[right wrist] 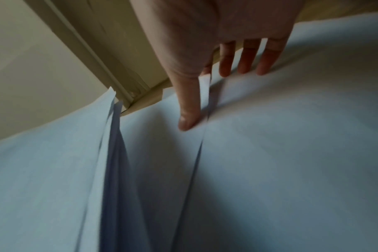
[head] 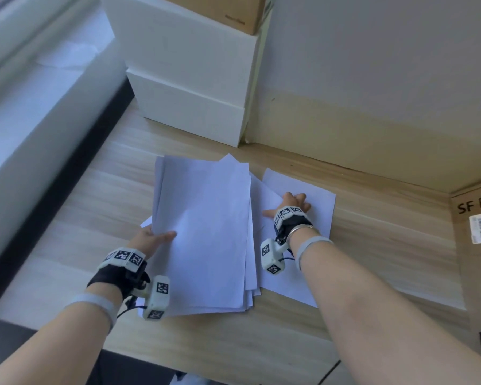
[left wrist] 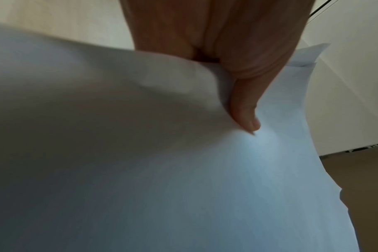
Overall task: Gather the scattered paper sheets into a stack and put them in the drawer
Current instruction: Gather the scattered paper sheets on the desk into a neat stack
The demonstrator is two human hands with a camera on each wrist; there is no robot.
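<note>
Paper stack (head: 206, 234), unevenly fanned, pinched by left hand (head: 150, 238); right hand (head: 292, 204) presses flat.

A: The head view is bright, daylight pouring from the window side at upper left, where the sill (head: 39, 87) washes out and smears with blur.

B: Straight lines bow toward the edges, and the paper stack (head: 206, 232) takes a bluish cast.

A: Both wrist views are dim and soft. In the left one the near sheets (left wrist: 97, 153) fall into grey shadow.

B: In the right wrist view the sheets (right wrist: 291, 153) darken toward the bottom, and the paper edges streak.
</note>
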